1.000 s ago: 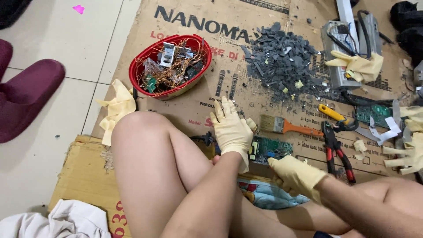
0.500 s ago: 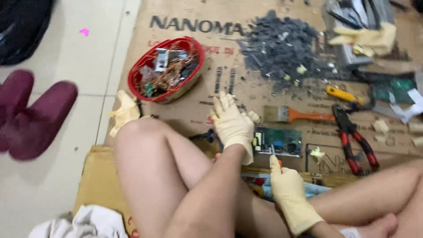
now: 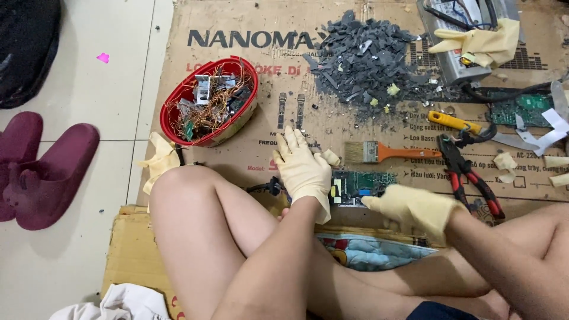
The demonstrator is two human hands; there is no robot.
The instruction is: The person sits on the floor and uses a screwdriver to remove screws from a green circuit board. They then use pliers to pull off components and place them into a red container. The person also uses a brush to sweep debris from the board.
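Cardboard-covered floor (image 3: 249, 142); red basket (image 3: 178, 109) held wire scraps (image 3: 210, 115); left hand (image 3: 303, 169) spread on circuit board (image 3: 361, 185), right hand (image 3: 415, 207) curled, grip unclear.

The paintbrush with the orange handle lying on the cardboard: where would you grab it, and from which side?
Probably by the orange handle. The paintbrush lies flat, bristles toward the left hand, its long slim handle pointing toward the red-handled pliers. The cardboard around the handle's middle is bare, so coming straight down from above with fingers either side looks easiest.
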